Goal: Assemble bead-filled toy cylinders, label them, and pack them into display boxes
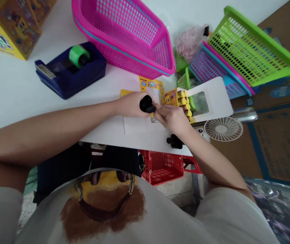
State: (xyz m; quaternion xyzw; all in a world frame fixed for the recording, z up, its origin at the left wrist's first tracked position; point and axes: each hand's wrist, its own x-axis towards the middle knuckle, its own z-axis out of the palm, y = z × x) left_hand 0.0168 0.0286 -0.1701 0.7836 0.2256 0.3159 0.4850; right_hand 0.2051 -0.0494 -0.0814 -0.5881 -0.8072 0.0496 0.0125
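My left hand (134, 104) is closed around a short black rounded object (147, 103); its exact kind does not show. The fingers of my right hand (172, 117) are pinched together against its right side. What lies between those fingertips is hidden. Under both hands are yellow and white printed cardboard packages (152, 83), partly covered. Just beyond my right hand, a small printed box (169, 98) holds several yellow-capped sticks (183, 101). Another black piece (174, 141) rests by the table's front edge, below my right wrist.
Stacked pink baskets (135, 62) stand behind my hands, with a blue tape dispenser (71, 73) to the left. Green and other coloured baskets (256, 51) lean at right, near a white open windowed carton (217, 98) and a fan (223, 129). A red crate (164, 166) sits below the table edge.
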